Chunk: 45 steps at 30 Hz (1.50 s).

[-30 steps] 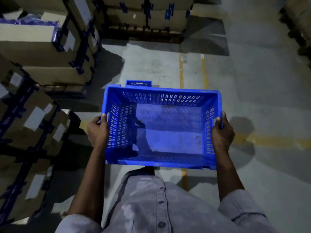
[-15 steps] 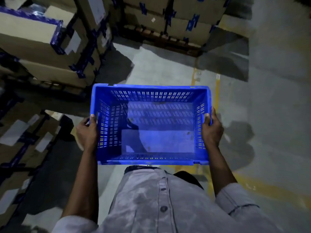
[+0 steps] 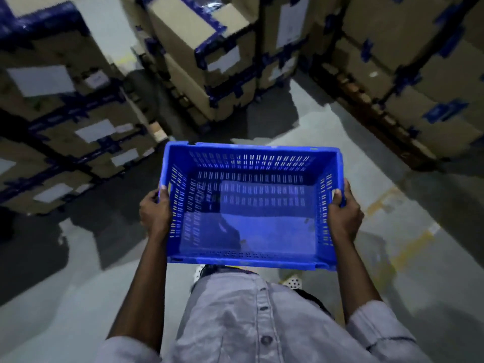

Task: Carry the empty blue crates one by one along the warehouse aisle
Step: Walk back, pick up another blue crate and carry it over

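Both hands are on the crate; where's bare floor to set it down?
Bare floor lies ahead of the blue crate, between the middle carton stack and the right palletised cartons. More opens to the right, around the yellow line. The left is crowded with taped cartons.
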Tool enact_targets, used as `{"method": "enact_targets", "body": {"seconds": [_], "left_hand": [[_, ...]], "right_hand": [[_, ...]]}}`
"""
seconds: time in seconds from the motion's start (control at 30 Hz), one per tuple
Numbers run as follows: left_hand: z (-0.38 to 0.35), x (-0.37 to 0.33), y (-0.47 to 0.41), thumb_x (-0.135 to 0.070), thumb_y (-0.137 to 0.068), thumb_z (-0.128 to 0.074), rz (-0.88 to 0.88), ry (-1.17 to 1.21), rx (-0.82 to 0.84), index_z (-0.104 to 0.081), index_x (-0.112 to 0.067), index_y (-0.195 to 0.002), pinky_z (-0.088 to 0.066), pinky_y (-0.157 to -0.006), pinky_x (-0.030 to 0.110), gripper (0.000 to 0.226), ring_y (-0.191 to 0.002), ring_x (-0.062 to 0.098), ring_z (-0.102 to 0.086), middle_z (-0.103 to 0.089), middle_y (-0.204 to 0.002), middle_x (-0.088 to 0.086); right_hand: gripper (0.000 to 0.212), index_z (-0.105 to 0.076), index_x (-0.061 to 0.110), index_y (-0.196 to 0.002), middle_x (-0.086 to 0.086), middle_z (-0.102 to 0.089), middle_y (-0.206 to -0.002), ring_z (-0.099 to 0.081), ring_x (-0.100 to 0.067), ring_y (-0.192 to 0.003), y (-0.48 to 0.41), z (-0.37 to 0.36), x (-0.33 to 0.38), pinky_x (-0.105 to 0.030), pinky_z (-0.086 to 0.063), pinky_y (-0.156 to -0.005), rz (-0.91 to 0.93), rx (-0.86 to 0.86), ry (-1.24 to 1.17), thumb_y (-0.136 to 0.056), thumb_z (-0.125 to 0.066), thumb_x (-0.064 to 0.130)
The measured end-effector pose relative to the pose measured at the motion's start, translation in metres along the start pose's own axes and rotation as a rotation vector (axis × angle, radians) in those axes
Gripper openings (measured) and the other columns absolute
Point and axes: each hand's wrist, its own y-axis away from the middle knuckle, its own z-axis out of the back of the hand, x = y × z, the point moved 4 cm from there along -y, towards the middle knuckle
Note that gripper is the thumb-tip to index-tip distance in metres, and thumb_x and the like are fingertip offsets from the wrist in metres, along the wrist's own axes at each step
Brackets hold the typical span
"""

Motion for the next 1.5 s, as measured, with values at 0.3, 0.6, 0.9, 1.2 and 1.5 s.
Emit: {"method": "enact_targets", "body": {"seconds": [0.3, 0.6, 0.9, 1.2, 1.5], "left_hand": [[-0.01, 0.014, 0.093, -0.078, -0.1, -0.058, 0.228, 0.028, -0.291, -0.08, -0.023, -0.12, -0.063, -0.091, 0.051, 0.063, -0.1, 0.032, -0.077, -0.083, -0.112, 0.004], [-0.043, 0.002, 0.119, -0.071, -0.106, -0.056, 0.362, -0.013, -0.332, -0.078, -0.022, -0.126, -0.056, -0.093, 0.045, 0.057, -0.103, 0.03, -0.073, -0.081, -0.121, 0.005], [-0.108, -0.029, 0.157, -0.072, -0.109, -0.051, 0.424, 0.008, -0.381, -0.076, -0.024, -0.12, -0.05, -0.085, 0.041, 0.056, -0.098, 0.032, -0.073, -0.081, -0.111, 0.007], [-0.154, -0.043, 0.176, -0.08, -0.103, -0.056, 0.444, 0.053, -0.448, -0.084, -0.03, -0.126, -0.055, -0.076, 0.036, 0.061, -0.086, 0.025, -0.079, -0.084, -0.094, 0.004], [-0.199, 0.023, 0.191, -0.072, -0.103, -0.07, 0.543, 0.252, -0.421, -0.086, -0.023, -0.13, -0.058, -0.073, 0.037, 0.058, -0.067, 0.021, -0.068, -0.077, -0.076, 0.004]], "right_hand": [[0.048, -0.052, 0.035, -0.161, -0.013, -0.072, -0.141, -0.069, -0.043, -0.119, -0.116, -0.021, 0.041, -0.049, -0.055, -0.101, 0.202, 0.233, 0.024, -0.113, -0.053, 0.039], [0.05, -0.049, 0.041, -0.161, -0.009, -0.073, -0.14, -0.073, -0.039, -0.116, -0.181, -0.069, 0.056, -0.054, -0.061, -0.1, 0.292, 0.371, 0.063, -0.111, -0.051, 0.047], [0.054, -0.039, 0.053, -0.16, -0.004, -0.073, -0.139, -0.076, -0.033, -0.111, -0.282, -0.112, 0.065, -0.058, -0.063, -0.096, 0.329, 0.548, 0.069, -0.108, -0.048, 0.059], [0.055, -0.043, 0.048, -0.162, -0.009, -0.072, -0.141, -0.073, -0.039, -0.116, -0.34, -0.14, 0.05, -0.059, -0.06, -0.1, 0.421, 0.615, 0.105, -0.108, -0.044, 0.06], [0.049, -0.051, 0.039, -0.161, -0.002, -0.067, -0.15, -0.069, -0.033, -0.126, -0.34, -0.161, -0.02, -0.043, -0.056, -0.1, 0.423, 0.606, 0.086, -0.113, -0.05, 0.052]]}}
